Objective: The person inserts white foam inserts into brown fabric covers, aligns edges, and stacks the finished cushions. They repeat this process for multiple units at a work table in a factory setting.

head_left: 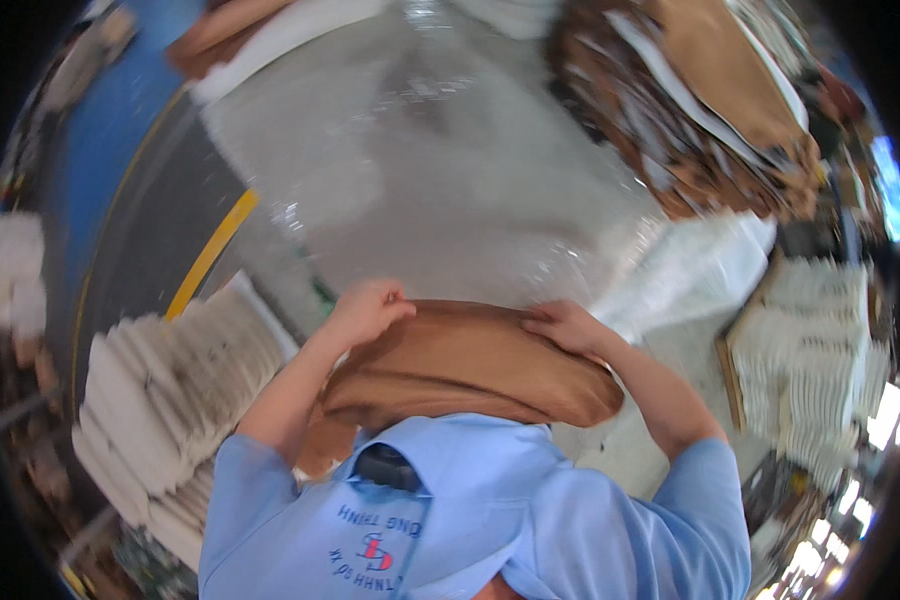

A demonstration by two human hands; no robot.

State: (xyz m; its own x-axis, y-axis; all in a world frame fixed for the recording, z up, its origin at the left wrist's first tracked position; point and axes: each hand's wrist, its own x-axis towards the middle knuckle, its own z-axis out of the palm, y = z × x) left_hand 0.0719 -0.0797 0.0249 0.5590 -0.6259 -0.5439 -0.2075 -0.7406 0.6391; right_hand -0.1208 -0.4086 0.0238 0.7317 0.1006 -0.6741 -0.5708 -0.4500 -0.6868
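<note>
1. The biggest thing I see is a grey floor (685, 345), and a large see-through plastic sheet (410, 200) lies on it in front of the person. The sheet is shiny and has wrinkles. On the right, part of it is bunched up and looks white.
2. Next comes the person, in a light blue shirt (590, 490) with short sleeves.
3. A big messy pile (720, 110) of brown and white pieces sits far ahead, on the right.
4. A tall cream stack (170, 380) of thick, floppy layers is just beside the left arm.
5. Another cream stack (810, 340) stands out past the right arm, with lots of thin layers.
6. The soft brown piece (470, 365) is right in front of the person's tummy, near the shirt. It is long and wide, and it has folds along its lower part.
7. A yellow stripe (215, 250) runs on the ground to the left.
8. The left hand (370, 310) has its fingers curled and pinches the far edge of the brown piece, near its left end.
9. The right hand (567, 328) pinches the same edge, farther right. The hands are well apart.
</note>
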